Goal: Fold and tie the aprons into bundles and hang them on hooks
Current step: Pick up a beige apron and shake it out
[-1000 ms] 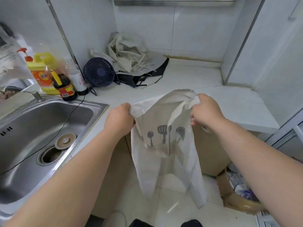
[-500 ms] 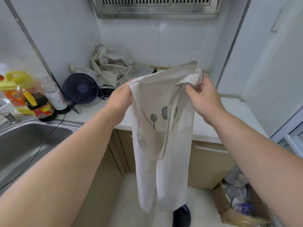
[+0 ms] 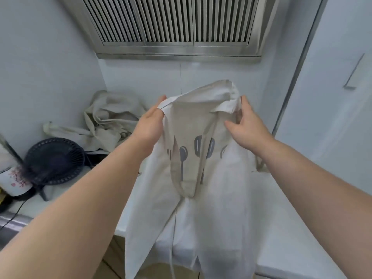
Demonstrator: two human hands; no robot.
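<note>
A pale beige apron (image 3: pixel 201 198) with grey kitchen-utensil prints hangs from both my hands in front of me. Its lower part drapes over the white countertop (image 3: pixel 285 222) and past the front edge. My left hand (image 3: pixel 149 125) pinches the apron's top left corner between thumb and forefinger. My right hand (image 3: pixel 245 127) holds the bunched top right edge, fingers up behind the cloth and thumb in front. The neck strap loops down the middle of the bib. A crumpled pile of other aprons (image 3: pixel 110 119) lies in the back left corner of the counter.
A dark blue desk fan (image 3: pixel 54 160) stands on the counter at the left, with a bottle (image 3: pixel 14 178) beside it. The steel sink rim (image 3: pixel 12 220) shows at the lower left. A steel range hood (image 3: pixel 177 27) hangs overhead. A white panel wall closes the right side.
Both hands have lifted the apron and carried it forward over the counter. Its lower part, which hung free above the floor, now lies on the countertop. The view has tilted upward.
</note>
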